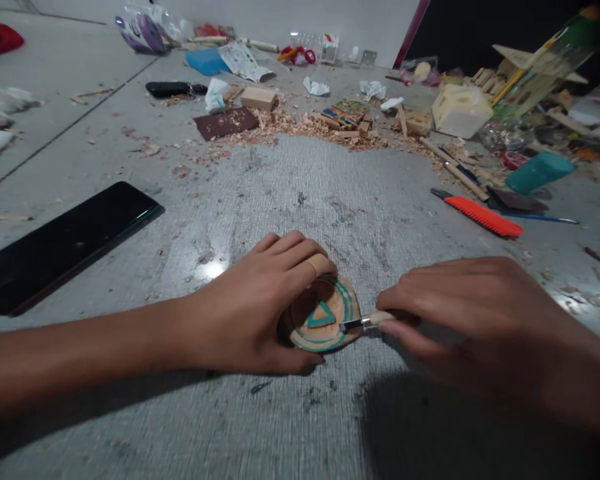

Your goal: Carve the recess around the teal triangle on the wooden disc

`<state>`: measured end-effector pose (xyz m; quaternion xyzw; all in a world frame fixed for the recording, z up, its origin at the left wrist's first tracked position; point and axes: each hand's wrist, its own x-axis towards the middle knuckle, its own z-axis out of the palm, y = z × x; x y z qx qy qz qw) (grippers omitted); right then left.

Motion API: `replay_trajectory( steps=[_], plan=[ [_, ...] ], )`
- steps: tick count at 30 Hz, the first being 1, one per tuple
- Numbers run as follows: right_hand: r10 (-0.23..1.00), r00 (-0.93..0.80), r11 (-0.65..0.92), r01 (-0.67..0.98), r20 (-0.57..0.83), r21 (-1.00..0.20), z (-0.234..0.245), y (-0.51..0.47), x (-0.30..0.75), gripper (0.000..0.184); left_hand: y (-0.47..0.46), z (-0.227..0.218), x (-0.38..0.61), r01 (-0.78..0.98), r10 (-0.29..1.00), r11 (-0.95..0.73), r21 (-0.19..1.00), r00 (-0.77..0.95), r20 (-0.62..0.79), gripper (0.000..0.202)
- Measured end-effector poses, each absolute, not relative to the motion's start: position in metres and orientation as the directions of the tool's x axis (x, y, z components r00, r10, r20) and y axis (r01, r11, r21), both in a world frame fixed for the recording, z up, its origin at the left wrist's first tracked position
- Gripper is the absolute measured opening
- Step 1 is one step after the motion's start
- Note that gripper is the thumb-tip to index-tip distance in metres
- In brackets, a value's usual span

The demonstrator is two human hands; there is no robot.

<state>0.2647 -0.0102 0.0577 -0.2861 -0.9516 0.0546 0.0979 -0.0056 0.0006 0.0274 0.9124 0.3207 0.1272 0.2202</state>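
A round wooden disc lies flat on the grey mat, with a teal ring and a teal triangle painted on it. My left hand curls over the disc's left and top edge and holds it down. A tan bandage wraps one of its fingers. My right hand is closed round a small carving knife with a pale wooden handle. The knife's short metal blade touches the disc's right side, near the triangle.
A black phone lies at the left. An orange-handled tool and a teal container sit at the right. Wood shavings, wooden blocks, sandpaper and paper scraps litter the far side.
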Motion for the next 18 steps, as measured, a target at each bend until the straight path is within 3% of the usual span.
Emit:
replay_trajectory(
  steps=[4,11,18],
  plan=[
    [0.558,-0.821,0.826,0.533,0.125,-0.186,0.063,-0.01,0.261,0.016,-0.003,0.038,-0.008,0.554,0.68,-0.638,0.534,0.731,0.055,0.056],
    [0.539,-0.836,0.842,0.534,0.103,-0.072,0.064,-0.007,0.257,0.027,-0.005,0.034,-0.01,0.542,0.709,-0.601,0.587,0.701,0.078,0.066],
    [0.533,-0.846,0.845,0.532,-0.007,0.047,0.088,-0.008,0.246,0.025,-0.004,0.031,-0.009,0.534,0.73,-0.534,0.655,0.683,0.038,0.065]
  ],
)
